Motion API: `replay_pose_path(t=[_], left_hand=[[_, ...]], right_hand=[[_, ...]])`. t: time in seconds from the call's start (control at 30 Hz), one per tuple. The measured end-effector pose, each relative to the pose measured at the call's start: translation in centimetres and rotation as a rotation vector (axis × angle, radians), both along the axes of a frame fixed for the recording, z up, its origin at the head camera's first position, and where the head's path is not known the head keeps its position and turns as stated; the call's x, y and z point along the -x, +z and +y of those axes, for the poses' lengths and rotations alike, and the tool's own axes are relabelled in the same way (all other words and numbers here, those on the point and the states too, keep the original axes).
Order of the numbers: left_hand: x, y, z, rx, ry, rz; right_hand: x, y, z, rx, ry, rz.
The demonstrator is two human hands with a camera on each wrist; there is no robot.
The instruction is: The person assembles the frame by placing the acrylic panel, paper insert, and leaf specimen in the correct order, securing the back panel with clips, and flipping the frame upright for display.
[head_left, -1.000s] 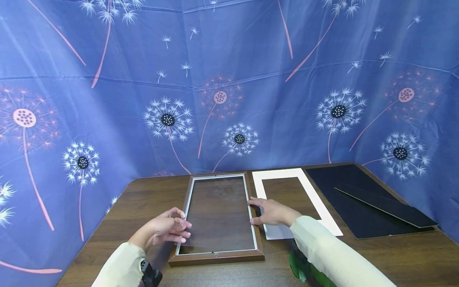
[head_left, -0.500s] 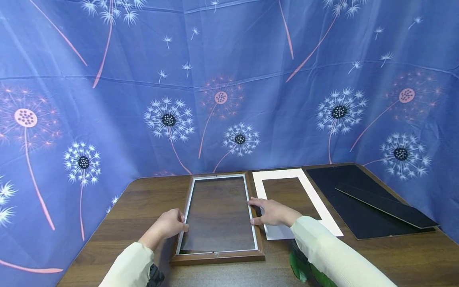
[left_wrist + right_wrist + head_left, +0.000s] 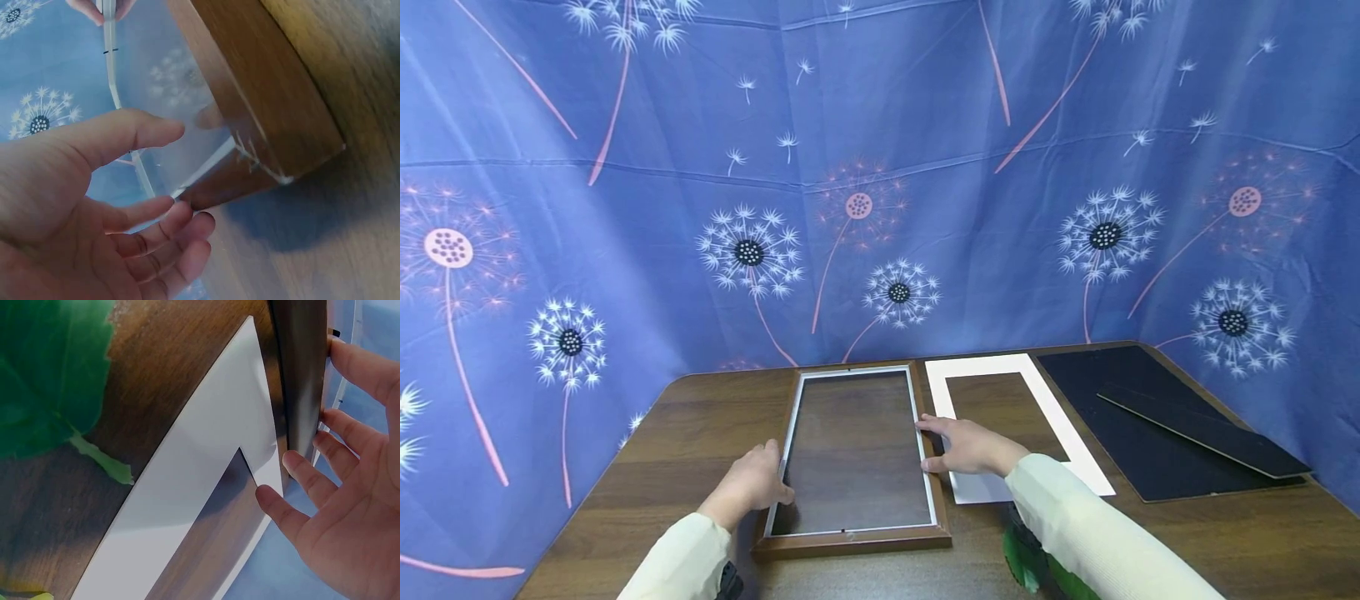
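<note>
Left hand (image 3: 747, 485): had shifted slightly nearer the person, along the left edge of the frame (image 3: 850, 543), since half a second before; in the head view its fingertips were mostly hidden.
Frame: lay flat on the table (image 3: 692, 433) between both hands, a clear pane (image 3: 853, 450) within, its outline hard to trace.
Right hand (image 3: 970, 446): spread fingers at the frame's right edge; its sleeve (image 3: 1097, 529) partly covered a leaf (image 3: 1021, 560).
Mat (image 3: 976, 365): lay right of the frame, partly behind that hand.
Boards (image 3: 1105, 383): the narrow one lay over the big one.
Left-wrist view: thumb and fingers stood apart near the frame's corner; contact could not be told.
Right-wrist view: fingers wide; leaf, mat and hand were cut off; a yellow scrap (image 3: 40, 597) was too cropped to identify.
</note>
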State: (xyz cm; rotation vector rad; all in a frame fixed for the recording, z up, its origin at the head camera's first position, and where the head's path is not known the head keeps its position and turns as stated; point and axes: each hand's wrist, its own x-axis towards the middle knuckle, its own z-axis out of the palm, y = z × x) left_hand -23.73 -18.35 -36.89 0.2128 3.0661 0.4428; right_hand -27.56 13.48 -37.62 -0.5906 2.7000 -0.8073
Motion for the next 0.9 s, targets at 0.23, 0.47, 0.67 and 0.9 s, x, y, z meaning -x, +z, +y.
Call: replay_pose_path(t=[0.23, 0.47, 0.67, 0.9], left_hand=[[-0.06, -0.10, 0.37, -0.008, -0.032, -0.034], [-0.07, 0.04, 0.59, 0.023, -0.023, -0.053], [0.14, 0.13, 0.54, -0.008, -0.035, -0.076], [0.78, 0.62, 0.46, -0.031, -0.057, -0.213]], right_hand=[[0.15, -0.30, 0.01, -0.006, -0.007, -0.001], [0.17, -0.28, -0.01, -0.010, -0.011, -0.004], [0.05, -0.04, 0.05, -0.007, -0.002, -0.001], [-0.02, 0.08, -0.02, 0.000, 0.000, -0.003]])
